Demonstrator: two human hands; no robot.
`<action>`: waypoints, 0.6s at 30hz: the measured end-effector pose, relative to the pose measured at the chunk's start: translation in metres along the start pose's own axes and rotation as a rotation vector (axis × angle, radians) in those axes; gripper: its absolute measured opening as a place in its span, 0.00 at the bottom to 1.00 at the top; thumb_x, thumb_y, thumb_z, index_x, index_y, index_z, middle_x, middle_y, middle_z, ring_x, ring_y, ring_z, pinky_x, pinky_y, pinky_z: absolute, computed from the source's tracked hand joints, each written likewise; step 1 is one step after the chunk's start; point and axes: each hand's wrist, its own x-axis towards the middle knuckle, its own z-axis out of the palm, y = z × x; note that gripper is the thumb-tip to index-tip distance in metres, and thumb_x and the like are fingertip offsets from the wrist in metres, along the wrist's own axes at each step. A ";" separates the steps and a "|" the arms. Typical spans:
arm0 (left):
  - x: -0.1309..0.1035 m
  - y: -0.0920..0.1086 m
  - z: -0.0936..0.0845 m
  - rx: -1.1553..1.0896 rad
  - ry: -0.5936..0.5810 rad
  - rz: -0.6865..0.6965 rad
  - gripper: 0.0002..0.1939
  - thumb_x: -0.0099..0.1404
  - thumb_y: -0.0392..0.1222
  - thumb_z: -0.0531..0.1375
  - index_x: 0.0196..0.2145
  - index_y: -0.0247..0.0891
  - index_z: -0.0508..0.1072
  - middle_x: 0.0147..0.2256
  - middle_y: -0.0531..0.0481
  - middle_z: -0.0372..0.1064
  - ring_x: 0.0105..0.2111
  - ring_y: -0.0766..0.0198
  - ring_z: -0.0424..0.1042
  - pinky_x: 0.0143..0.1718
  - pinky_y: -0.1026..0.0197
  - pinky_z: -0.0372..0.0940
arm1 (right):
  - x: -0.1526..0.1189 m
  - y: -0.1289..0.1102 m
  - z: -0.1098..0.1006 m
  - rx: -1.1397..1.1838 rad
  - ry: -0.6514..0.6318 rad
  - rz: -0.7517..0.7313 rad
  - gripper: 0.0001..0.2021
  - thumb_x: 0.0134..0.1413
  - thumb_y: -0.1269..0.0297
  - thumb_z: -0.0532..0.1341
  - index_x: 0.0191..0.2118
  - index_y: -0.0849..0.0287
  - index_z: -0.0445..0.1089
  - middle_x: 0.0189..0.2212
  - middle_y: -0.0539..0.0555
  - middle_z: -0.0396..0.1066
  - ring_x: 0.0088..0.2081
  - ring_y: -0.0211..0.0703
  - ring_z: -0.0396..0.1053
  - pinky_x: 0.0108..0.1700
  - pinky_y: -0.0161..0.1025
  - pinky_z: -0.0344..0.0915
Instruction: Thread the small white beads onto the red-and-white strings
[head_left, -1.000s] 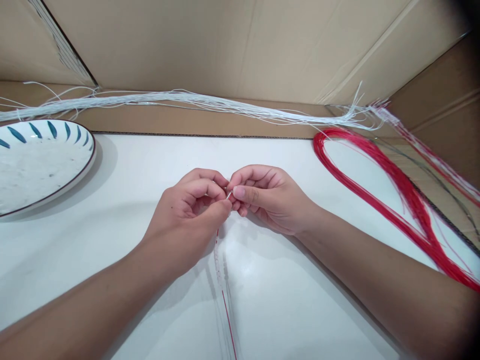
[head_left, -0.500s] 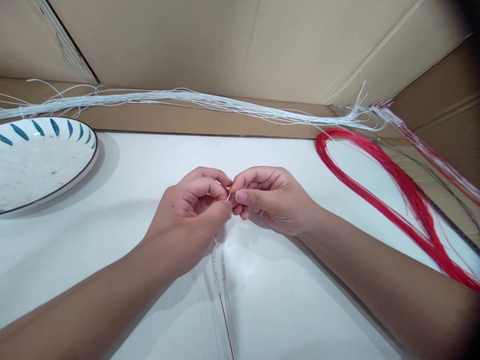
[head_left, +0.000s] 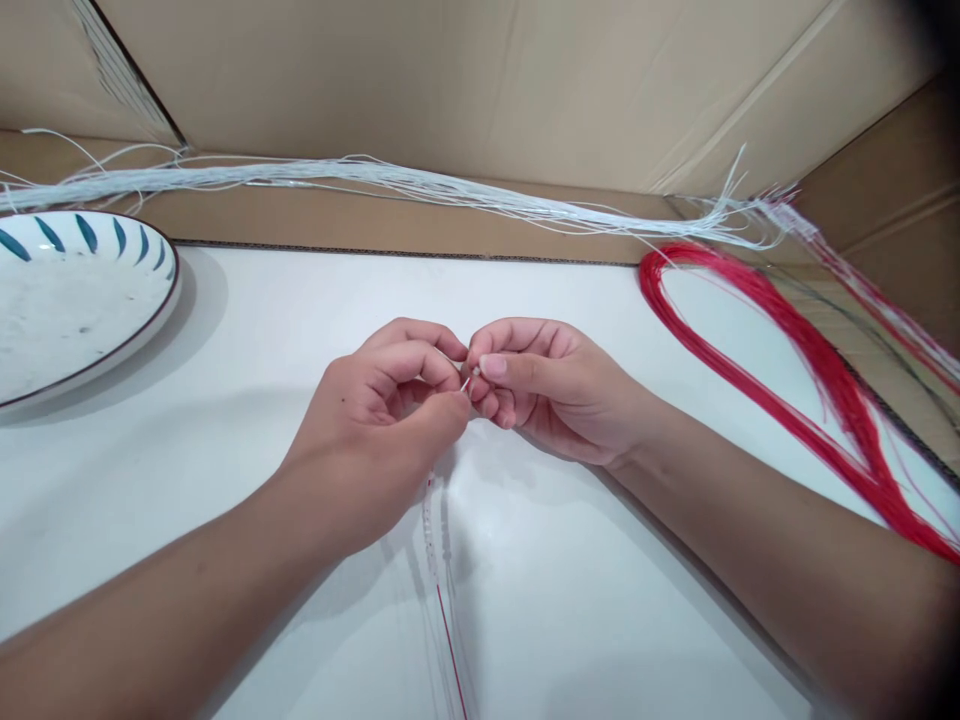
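Note:
My left hand [head_left: 390,405] is closed in a pinch, with a thin cord's pale tip [head_left: 465,384] sticking out between thumb and forefinger. Below this hand the cord hangs down toward me: first a stretch of small clear beads [head_left: 428,530], then a bare red length [head_left: 452,645], with faint pale strands alongside. My right hand [head_left: 559,385] faces it, thumb and forefinger pinched on a tiny pale bead-like piece [head_left: 476,371]. The fingertips of both hands nearly meet over the white table. Fingers partly hide the spot where the cord tip and the tiny piece come together.
A white plate [head_left: 150,318] with blue-green leaf marks stands at the left. Along the cardboard wall [head_left: 420,75] lies a bundle of white cords [head_left: 300,176]. Looped red cords [head_left: 701,345] lie at the right, beside a red-and-white bundle [head_left: 862,270].
The hands have drawn slightly apart at the fingertips, so the pale tip and the tiny piece show more. The whole view has shifted a little.

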 end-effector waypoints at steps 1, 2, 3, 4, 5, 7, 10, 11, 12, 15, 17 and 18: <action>0.000 0.000 0.000 0.003 0.007 -0.005 0.10 0.58 0.36 0.64 0.19 0.39 0.74 0.41 0.52 0.69 0.35 0.67 0.72 0.22 0.69 0.63 | 0.000 0.000 0.000 0.007 0.004 0.012 0.06 0.52 0.70 0.74 0.32 0.65 0.77 0.26 0.51 0.78 0.25 0.30 0.74 0.28 0.24 0.73; 0.000 0.000 0.001 0.005 0.014 -0.006 0.10 0.57 0.36 0.64 0.19 0.40 0.75 0.41 0.52 0.70 0.35 0.66 0.73 0.20 0.69 0.61 | 0.000 -0.001 0.001 0.012 0.006 0.020 0.06 0.52 0.70 0.74 0.32 0.65 0.77 0.26 0.51 0.78 0.25 0.30 0.74 0.28 0.23 0.73; 0.001 0.000 0.001 0.003 0.021 -0.003 0.09 0.56 0.36 0.65 0.19 0.40 0.75 0.41 0.51 0.70 0.36 0.65 0.73 0.20 0.70 0.61 | 0.000 -0.001 0.001 0.016 0.005 0.025 0.06 0.52 0.70 0.73 0.31 0.65 0.77 0.26 0.51 0.78 0.25 0.29 0.74 0.28 0.23 0.73; 0.001 0.000 0.002 -0.002 0.026 0.000 0.09 0.56 0.36 0.65 0.19 0.40 0.75 0.40 0.51 0.70 0.37 0.65 0.73 0.20 0.70 0.61 | 0.000 -0.001 0.001 0.018 0.003 0.028 0.06 0.52 0.70 0.73 0.31 0.65 0.77 0.26 0.51 0.78 0.25 0.29 0.74 0.28 0.23 0.73; 0.001 0.000 0.002 -0.016 0.026 -0.004 0.09 0.56 0.36 0.65 0.19 0.40 0.75 0.40 0.51 0.70 0.36 0.65 0.73 0.21 0.70 0.62 | 0.000 -0.001 0.001 0.018 0.001 0.028 0.06 0.53 0.70 0.73 0.31 0.65 0.77 0.26 0.51 0.78 0.25 0.29 0.74 0.28 0.22 0.73; 0.001 0.000 0.003 -0.062 0.023 -0.017 0.08 0.55 0.35 0.65 0.19 0.40 0.75 0.41 0.52 0.69 0.35 0.65 0.73 0.23 0.70 0.66 | -0.001 -0.001 0.002 0.014 -0.001 0.028 0.05 0.53 0.71 0.73 0.31 0.65 0.77 0.26 0.51 0.78 0.25 0.30 0.74 0.28 0.22 0.73; 0.000 0.000 0.003 -0.112 0.008 -0.030 0.08 0.55 0.34 0.65 0.20 0.40 0.76 0.41 0.51 0.68 0.34 0.65 0.73 0.28 0.67 0.72 | -0.001 -0.001 0.001 0.001 0.004 0.029 0.05 0.53 0.72 0.73 0.31 0.64 0.77 0.25 0.50 0.77 0.26 0.30 0.74 0.28 0.23 0.73; 0.000 -0.001 0.003 -0.114 0.004 -0.031 0.08 0.55 0.34 0.65 0.20 0.41 0.76 0.42 0.52 0.68 0.35 0.65 0.73 0.29 0.66 0.73 | -0.001 -0.001 0.001 -0.005 0.004 0.028 0.05 0.53 0.72 0.73 0.31 0.64 0.77 0.25 0.50 0.77 0.26 0.30 0.74 0.28 0.23 0.73; 0.000 -0.001 0.003 -0.112 -0.001 -0.034 0.08 0.56 0.34 0.65 0.20 0.41 0.76 0.42 0.52 0.68 0.35 0.65 0.74 0.30 0.66 0.74 | -0.001 -0.001 0.001 -0.011 0.004 0.025 0.05 0.53 0.72 0.73 0.31 0.64 0.77 0.25 0.50 0.77 0.26 0.30 0.74 0.28 0.23 0.73; 0.000 -0.001 0.002 -0.112 -0.016 -0.053 0.09 0.56 0.35 0.65 0.20 0.41 0.77 0.42 0.52 0.68 0.34 0.65 0.74 0.30 0.65 0.75 | -0.002 -0.001 0.001 -0.021 0.000 0.013 0.04 0.53 0.72 0.72 0.31 0.64 0.77 0.25 0.50 0.77 0.26 0.31 0.74 0.28 0.23 0.73; 0.000 -0.001 0.002 -0.113 -0.019 -0.058 0.09 0.56 0.35 0.65 0.20 0.41 0.77 0.42 0.52 0.68 0.33 0.65 0.75 0.30 0.64 0.75 | -0.002 -0.001 0.001 -0.026 -0.002 0.005 0.04 0.53 0.73 0.72 0.31 0.64 0.77 0.25 0.50 0.77 0.26 0.31 0.74 0.28 0.24 0.73; 0.000 -0.001 0.002 -0.113 -0.020 -0.060 0.09 0.57 0.35 0.65 0.20 0.41 0.76 0.42 0.52 0.68 0.33 0.65 0.75 0.30 0.64 0.75 | -0.002 -0.001 0.001 -0.029 -0.002 0.002 0.03 0.53 0.73 0.71 0.31 0.64 0.77 0.25 0.50 0.77 0.26 0.31 0.74 0.28 0.24 0.73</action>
